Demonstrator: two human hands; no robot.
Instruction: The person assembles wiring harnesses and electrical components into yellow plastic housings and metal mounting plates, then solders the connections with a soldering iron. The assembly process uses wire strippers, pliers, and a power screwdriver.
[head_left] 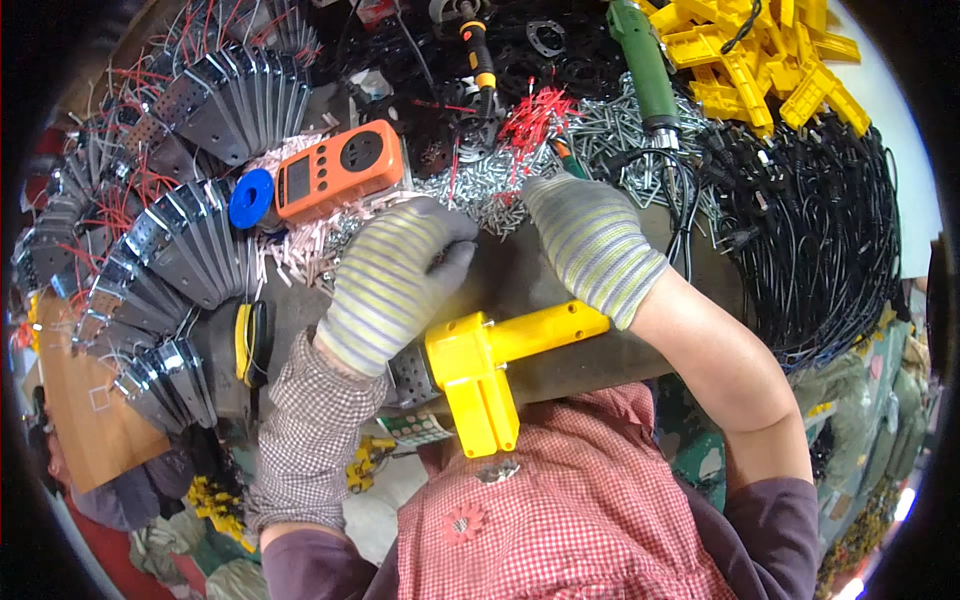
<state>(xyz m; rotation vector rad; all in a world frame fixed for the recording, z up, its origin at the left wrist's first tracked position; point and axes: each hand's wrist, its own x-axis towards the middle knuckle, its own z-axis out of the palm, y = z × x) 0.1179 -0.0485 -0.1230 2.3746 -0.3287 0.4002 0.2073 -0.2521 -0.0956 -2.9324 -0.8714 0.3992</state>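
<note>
Left hand (385, 285), striped glove, fingers half curled, gap between thumb and forefinger; can't tell if anything is in the palm. Right hand (590, 240), same glove, fingertips at the screws (480, 190), just beside a green-orange handle (570, 160); its grip is hidden, can't tell. Yellow housing (475, 385) lies at the near edge of the table (510, 280), in front of the apron (570, 490), between the forearms; its long arm points right, ending by the right wrist. Grey holed piece (408, 382) against its left side. Beyond left hand: orange meter (338, 170), blue spool (252, 198), pink bits (300, 250). Far left: grey brackets (190, 240), red wires among them. Past right hand: green driver (645, 70), yellow parts (760, 60), black cords (800, 240).
</note>
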